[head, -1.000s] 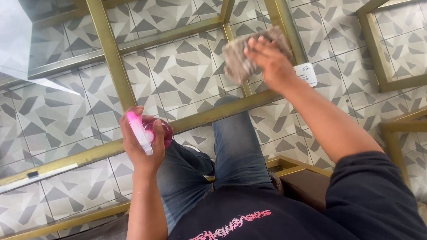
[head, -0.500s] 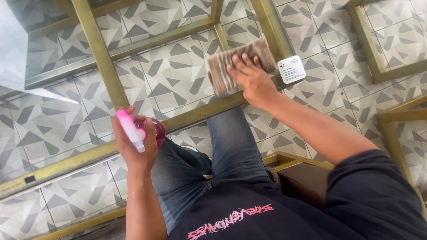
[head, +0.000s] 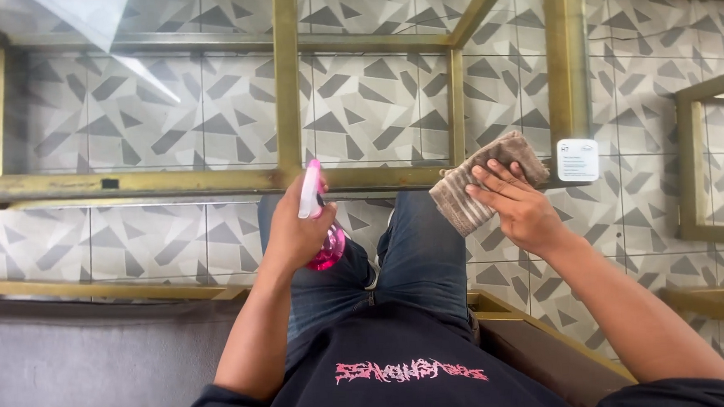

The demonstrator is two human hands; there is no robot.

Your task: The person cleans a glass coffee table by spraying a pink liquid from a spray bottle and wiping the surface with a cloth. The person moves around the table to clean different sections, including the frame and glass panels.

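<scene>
My left hand [head: 296,230] grips a pink spray bottle [head: 320,222] with a white and pink nozzle, held upright over my left knee at the near edge of a glass table top. My right hand [head: 517,206] presses a brown ribbed cloth [head: 486,179] flat on the glass near its front right corner. The glass table [head: 373,104] rests on a gold metal frame [head: 287,83], and the patterned floor tiles show through it. I am seated, my jeans [head: 414,250] visible under the glass.
A white sticker label [head: 578,160] sits on the glass corner just right of the cloth. Another gold frame [head: 690,170] stands at the right. A grey seat surface [head: 81,367] lies at my left, and a brown cushion edge [head: 543,351] at my right.
My right hand has drawn the cloth back across the glass toward me and the near corner. The view has swung, so the table frame now runs level. The spray bottle stays gripped in my left hand.
</scene>
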